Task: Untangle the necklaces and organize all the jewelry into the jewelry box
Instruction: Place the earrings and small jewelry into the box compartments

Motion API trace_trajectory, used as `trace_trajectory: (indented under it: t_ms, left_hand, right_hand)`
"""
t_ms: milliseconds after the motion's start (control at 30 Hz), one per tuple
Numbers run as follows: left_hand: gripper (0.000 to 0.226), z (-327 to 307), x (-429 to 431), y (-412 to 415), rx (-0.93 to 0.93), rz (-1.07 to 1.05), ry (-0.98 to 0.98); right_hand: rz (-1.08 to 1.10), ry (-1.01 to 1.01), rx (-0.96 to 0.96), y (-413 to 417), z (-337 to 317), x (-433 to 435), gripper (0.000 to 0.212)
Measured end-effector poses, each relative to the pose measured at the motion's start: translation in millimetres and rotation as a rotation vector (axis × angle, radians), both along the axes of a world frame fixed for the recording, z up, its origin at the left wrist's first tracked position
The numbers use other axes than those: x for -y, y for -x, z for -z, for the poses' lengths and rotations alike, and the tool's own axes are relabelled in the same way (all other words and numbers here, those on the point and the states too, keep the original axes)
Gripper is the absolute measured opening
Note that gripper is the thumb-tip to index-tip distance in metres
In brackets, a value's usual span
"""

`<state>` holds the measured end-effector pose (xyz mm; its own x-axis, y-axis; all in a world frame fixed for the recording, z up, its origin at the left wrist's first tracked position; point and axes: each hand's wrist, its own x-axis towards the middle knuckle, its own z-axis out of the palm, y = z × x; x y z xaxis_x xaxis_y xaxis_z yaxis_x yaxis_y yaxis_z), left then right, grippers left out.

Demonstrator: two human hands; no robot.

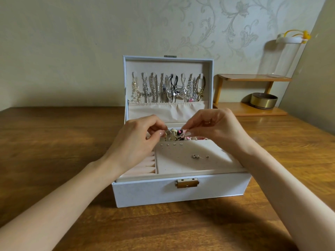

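Note:
A white jewelry box (145, 191) stands open on the wooden table. Several necklaces (166, 89) hang from hooks inside its lid, their ends tucked in a cloth pocket. My left hand (134, 140) and my right hand (213, 127) meet over the back compartments, each pinching a small piece of jewelry (174, 133) with the fingertips. What exactly each hand pinches is too small to tell. A tilted cream earring panel (181, 156) carries small studs (197, 156) and a row of tiny earrings along its top. Ring rolls (145, 165) fill the left section.
A wooden shelf (253, 78) stands at the back right, with a clear glass jar (279, 57) on top and a brass round tin (263, 100) below. A patterned wall rises behind the box. The brown table (54, 142) spreads to both sides and in front.

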<state>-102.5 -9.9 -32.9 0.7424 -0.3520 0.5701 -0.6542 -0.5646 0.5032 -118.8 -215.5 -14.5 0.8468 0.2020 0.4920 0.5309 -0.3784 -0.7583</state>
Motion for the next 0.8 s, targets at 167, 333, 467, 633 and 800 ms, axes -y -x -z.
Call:
trace_trajectory:
  t_ms: [167, 333, 467, 633, 800]
  left_hand:
    - [0.013, 1.1, -0.8, -1.6, -0.024, -0.016, -0.001]
    - [0.012, 1.5, -1.2, -2.0, -0.048, -0.018, -0.017]
    - [0.012, 1.2, -1.1, -1.6, -0.067, -0.009, -0.027]
    - [0.013, 0.8, -0.6, -2.4, -0.076, -0.013, -0.030]
    - [0.013, 1.5, -0.9, -2.0, -0.082, -0.004, -0.035]
  right_hand:
    - [0.068, 0.031, -0.147, -8.2, 4.6, 4.5, 0.017]
    - [0.166, 0.297, -0.134, -14.8, 5.6, 1.4, 0.014]
    - [0.171, 0.379, -0.148, -17.9, 6.1, -1.4, 0.009]
    - [0.220, 0.413, -0.132, -19.2, 6.4, -1.9, 0.009]
    - [0.224, 0.407, -0.125, -18.5, 6.4, 0.0, 0.009]
